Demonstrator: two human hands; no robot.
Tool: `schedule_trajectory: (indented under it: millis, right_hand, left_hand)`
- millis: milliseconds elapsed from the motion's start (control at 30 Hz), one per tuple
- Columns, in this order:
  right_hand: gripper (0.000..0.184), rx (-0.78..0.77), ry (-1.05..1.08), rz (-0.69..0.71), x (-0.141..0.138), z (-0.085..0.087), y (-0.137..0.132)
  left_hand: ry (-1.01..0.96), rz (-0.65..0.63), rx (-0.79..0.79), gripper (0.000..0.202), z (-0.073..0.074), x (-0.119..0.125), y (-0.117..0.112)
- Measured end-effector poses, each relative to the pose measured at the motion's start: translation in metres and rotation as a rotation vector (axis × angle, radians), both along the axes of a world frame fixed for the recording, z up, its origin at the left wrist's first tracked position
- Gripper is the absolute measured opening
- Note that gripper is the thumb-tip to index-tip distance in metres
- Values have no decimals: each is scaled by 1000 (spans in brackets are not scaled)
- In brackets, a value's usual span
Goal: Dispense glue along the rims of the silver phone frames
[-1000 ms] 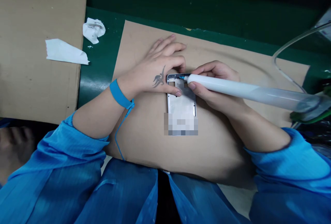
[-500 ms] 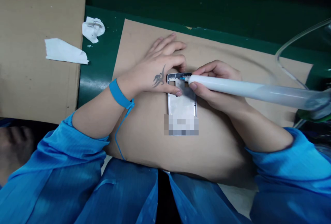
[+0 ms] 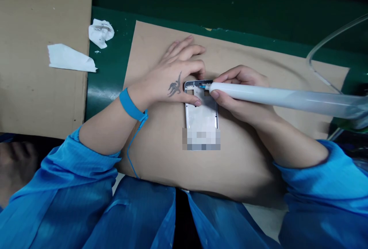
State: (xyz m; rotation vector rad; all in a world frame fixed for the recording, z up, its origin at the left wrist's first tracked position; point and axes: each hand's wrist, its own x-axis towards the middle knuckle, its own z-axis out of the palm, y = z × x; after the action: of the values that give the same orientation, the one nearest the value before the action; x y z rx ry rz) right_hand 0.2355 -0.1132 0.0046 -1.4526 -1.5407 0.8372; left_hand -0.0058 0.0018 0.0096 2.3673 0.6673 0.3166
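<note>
Cardboard [image 3: 290, 74] on the green workbench [image 3: 109, 69] bears a metal phone frame [image 3: 201, 117], pinned by the spread left hand [image 3: 172, 78], while the right hand [image 3: 238, 107] grips a white dispensing syringe [image 3: 273, 97], blue tip [image 3: 202, 86] at the frame's top edge.

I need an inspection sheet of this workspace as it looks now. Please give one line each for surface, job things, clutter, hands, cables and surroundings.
Surface: cardboard sheet on a green bench.
Job's things: metal phone frame lies flat on the cardboard; white dispensing syringe has its blue tip at the frame's top end.
Clutter: crumpled tissue; flat white paper on a second cardboard sheet.
Hands: left hand rests on the frame; right hand holds the syringe.
Cables: clear tube at right; blue cord from a blue wrist strap.
Surroundings: blue sleeves. Other people's hands: nothing seen.
</note>
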Motion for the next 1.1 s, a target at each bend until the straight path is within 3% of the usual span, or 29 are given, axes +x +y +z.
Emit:
schedule_trajectory:
  millis: [567,1100]
  right_hand:
    - [33,-13,23,7,4,-1,0]
    - [39,16,17,-46,4,-3,0]
  left_hand:
    - [6,-5,51,67,-3,-1,0]
    - [-17,2,-35,66,0,0,0]
